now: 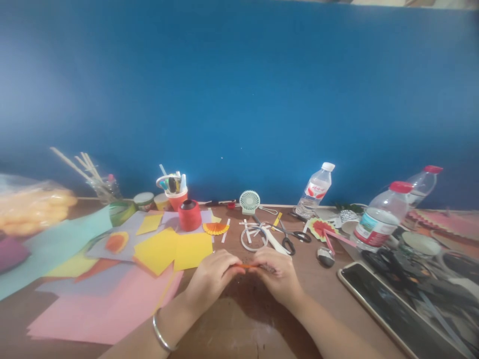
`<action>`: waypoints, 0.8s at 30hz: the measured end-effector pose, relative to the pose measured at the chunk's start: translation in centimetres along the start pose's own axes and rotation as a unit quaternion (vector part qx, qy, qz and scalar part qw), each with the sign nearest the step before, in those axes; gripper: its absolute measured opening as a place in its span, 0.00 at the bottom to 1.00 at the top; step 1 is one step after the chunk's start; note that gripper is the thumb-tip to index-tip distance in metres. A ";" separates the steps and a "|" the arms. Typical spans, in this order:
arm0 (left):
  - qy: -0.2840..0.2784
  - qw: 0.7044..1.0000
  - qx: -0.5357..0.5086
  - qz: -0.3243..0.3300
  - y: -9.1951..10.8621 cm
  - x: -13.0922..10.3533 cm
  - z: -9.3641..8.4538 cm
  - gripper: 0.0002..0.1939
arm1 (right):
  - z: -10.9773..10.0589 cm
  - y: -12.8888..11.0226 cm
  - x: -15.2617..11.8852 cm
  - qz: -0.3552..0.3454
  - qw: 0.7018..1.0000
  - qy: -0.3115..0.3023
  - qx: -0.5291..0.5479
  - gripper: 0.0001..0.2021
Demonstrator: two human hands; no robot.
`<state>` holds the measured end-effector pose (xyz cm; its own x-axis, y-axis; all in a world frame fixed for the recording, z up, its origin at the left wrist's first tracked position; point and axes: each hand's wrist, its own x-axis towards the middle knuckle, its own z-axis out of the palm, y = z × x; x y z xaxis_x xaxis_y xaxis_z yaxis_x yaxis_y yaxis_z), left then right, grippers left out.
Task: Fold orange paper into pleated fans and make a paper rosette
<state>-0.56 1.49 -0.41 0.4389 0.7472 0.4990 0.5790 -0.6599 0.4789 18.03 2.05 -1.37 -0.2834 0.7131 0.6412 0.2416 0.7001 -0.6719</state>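
Counted at the worktop [232, 324]: two hands [211, 274] [279, 274], one orange strip [247, 267], one phone [396, 309]. Also recorded: one white-capped bottle [315, 192], two red-capped bottles [383, 217] [422, 185], one small fan [249, 201].

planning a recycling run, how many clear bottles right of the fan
3: white-capped bottle near the wall, red-capped bottle beyond the phone, another bottle behind that; others may be hidden.

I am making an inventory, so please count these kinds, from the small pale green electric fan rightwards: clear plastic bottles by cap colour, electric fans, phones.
Clear plastic bottles with red caps: 2
Clear plastic bottle with white cap: 1
Small pale green electric fan: 1
Black-screened phone with pale edge: 1
Total: 5
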 end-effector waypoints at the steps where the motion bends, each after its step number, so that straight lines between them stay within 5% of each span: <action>1: 0.002 1.000 0.001 -0.005 0.1 0.1 0.0 0.07 | -0.1 -0.1 0.1 0.000 1.000 -0.002 0.010 0.03; 8: 0.005 1.000 -0.014 -0.011 0.2 -0.1 0.0 0.07 | -0.3 0.4 0.0 0.002 0.999 -0.033 0.018 0.06; 13: 0.036 0.998 -0.034 -0.034 -0.5 -0.1 -0.2 0.09 | -0.7 1.4 0.0 0.005 1.000 0.001 0.012 0.11; 20: -0.029 0.998 -0.040 -0.033 -0.4 -0.2 -0.3 0.34 | -0.7 2.1 -0.1 0.010 1.000 0.002 -0.007 0.11; 24: -0.033 0.998 -0.042 -0.034 -0.5 -0.2 -0.2 0.34 | -0.4 1.9 -0.1 -0.004 1.000 -0.005 0.000 0.13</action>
<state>-1.05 1.66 -0.58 0.4454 0.7927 0.4162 0.5504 -0.6090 0.5711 18.94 3.36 -2.58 -0.2955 0.7068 0.6427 0.2383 0.7060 -0.6669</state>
